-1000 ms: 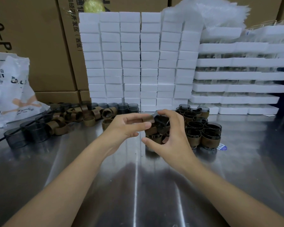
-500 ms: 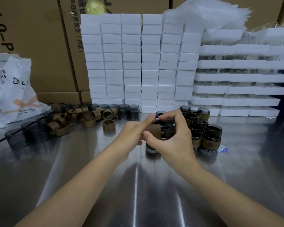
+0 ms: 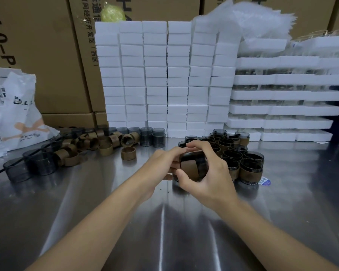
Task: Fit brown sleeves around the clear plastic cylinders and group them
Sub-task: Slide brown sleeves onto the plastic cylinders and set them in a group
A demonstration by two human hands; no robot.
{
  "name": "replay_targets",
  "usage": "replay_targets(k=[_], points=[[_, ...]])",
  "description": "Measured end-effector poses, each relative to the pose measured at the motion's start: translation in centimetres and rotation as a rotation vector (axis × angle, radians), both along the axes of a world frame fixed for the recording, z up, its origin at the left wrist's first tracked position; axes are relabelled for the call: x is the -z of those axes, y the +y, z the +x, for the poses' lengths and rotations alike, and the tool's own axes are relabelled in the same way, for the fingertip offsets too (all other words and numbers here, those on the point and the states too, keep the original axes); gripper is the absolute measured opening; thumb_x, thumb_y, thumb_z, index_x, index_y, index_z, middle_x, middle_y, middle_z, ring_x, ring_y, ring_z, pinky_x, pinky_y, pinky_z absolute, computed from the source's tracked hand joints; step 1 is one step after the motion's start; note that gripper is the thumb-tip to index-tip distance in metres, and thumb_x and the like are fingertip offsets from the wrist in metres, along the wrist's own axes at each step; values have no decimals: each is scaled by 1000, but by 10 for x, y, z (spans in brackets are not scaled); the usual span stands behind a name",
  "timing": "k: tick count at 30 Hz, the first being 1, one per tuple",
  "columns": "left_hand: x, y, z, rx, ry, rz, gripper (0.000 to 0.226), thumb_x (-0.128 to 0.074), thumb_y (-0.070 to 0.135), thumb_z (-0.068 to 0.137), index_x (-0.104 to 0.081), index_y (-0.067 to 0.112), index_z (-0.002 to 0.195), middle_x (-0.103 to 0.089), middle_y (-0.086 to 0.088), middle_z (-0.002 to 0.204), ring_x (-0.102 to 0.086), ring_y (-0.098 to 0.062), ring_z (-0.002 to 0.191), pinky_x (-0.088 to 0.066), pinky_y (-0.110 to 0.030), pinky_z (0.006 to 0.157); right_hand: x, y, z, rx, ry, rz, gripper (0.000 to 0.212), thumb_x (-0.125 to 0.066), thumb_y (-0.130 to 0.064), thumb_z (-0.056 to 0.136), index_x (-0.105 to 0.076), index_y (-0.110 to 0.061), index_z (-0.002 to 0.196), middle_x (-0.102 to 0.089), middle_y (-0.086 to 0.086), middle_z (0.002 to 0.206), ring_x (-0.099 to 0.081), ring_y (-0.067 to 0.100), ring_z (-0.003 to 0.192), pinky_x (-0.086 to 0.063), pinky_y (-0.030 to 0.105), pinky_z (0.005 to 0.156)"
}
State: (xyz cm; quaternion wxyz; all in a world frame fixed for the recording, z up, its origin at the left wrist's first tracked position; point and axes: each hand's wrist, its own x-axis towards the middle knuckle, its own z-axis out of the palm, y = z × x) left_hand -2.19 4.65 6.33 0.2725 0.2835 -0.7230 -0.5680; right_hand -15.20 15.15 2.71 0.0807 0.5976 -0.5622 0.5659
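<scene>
Since half a second ago the sleeve [image 3: 190, 169] sits further onto the cylinder [image 3: 203, 163], and both hands are a bit lower over the tabletop [image 3: 164, 222].

Right hand [image 3: 211, 178]: fingers curled round the cylinder, held on its side above mid-tabletop, thumb on the sleeve's near rim. Left hand [image 3: 160, 165]: fingers pinch the sleeve's left side and press it on. Sleeve looks mostly on; can't tell if it's square.

Risks:
- Uneven push cocks the sleeve, so it jams or creases.
- Slick plastic slips from the grip and drops into the finished group [image 3: 243, 161] just behind the right hand, toppling some.

The loose sleeves [image 3: 108, 141] and bare cylinders [image 3: 152, 136] lie toward the far left edge, well apart.
</scene>
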Motion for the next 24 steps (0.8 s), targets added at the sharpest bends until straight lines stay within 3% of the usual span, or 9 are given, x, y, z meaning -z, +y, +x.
replay_targets(k=[5, 8, 10, 13, 16, 18, 20, 22, 24], points=[[-8, 3, 2, 9, -21, -95, 42, -57, 44, 98, -81, 9, 97, -82, -12, 95, -76, -32, 98, -56, -41, 94, 0, 3, 0, -21, 129, 18, 72, -68, -54, 82, -59, -16, 143, -69, -9, 130, -73, 14, 106, -61, 41, 88], [-13, 4, 4, 26, -37, -163, 43, -55, 40, 101, -76, 4, 91, -78, -8, 83, -71, -15, 78, -52, -36, 84, 0, 3, 1, -26, 223, 3, 76, -65, -51, 86, -56, -7, 147, -68, 1, 134, -73, 22, 101, -63, 44, 78], [-13, 4, 5, 45, -62, -195, 43, -54, 41, 101, -76, 5, 94, -78, -15, 91, -70, -13, 81, -50, -36, 84, 1, 3, 2, -37, 241, 7, 77, -63, -50, 87, -54, -4, 148, -67, 4, 136, -73, 23, 100, -63, 45, 75], [-15, 4, 8, 84, -76, -221, 42, -51, 41, 106, -79, 10, 100, -80, -14, 99, -76, -20, 93, -54, -39, 90, 1, 2, -1, -53, 242, 19, 76, -64, -49, 87, -49, -14, 153, -64, -1, 140, -72, 20, 100, -63, 46, 76], [-19, 6, 9, 91, -4, -208, 41, -50, 46, 110, -83, 22, 103, -83, -3, 99, -77, -24, 104, -56, -43, 96, 0, -2, -8, -38, 185, 25, 78, -68, -51, 84, -38, -39, 156, -59, -16, 144, -70, 8, 106, -62, 40, 85], [-18, 7, 8, 34, 87, -161, 36, -52, 45, 110, -83, 28, 104, -82, 0, 102, -77, -21, 102, -59, -40, 91, 0, -3, -14, -9, 124, 30, 81, -69, -55, 85, -34, -48, 157, -55, -24, 146, -65, 3, 117, -60, 34, 92], [-16, 7, 6, -5, 160, -101, 32, -55, 45, 109, -83, 30, 107, -81, 2, 104, -74, -14, 96, -57, -29, 79, 4, -4, -21, 10, 51, 25, 81, -70, -57, 88, -34, -47, 160, -52, -26, 150, -62, 3, 127, -58, 37, 99], [-15, 6, 7, -7, 241, -14, 29, -58, 44, 109, -82, 29, 112, -81, 3, 109, -74, -13, 98, -58, -26, 78, 8, -6, -25, 14, -32, 7, 76, -70, -56, 90, -38, -46, 159, -53, -25, 150, -71, 11, 110, -61, 46, 91], [-13, 4, 6, 15, 318, 62, 31, -59, 43, 109, -80, 24, 123, -80, -2, 121, -75, -19, 110, -61, -32, 90, 10, -8, -24, 21, -105, -25, 67, -67, -53, 94, -42, -47, 155, -59, -25, 141, -75, 17, 84, -63, 51, 78]])
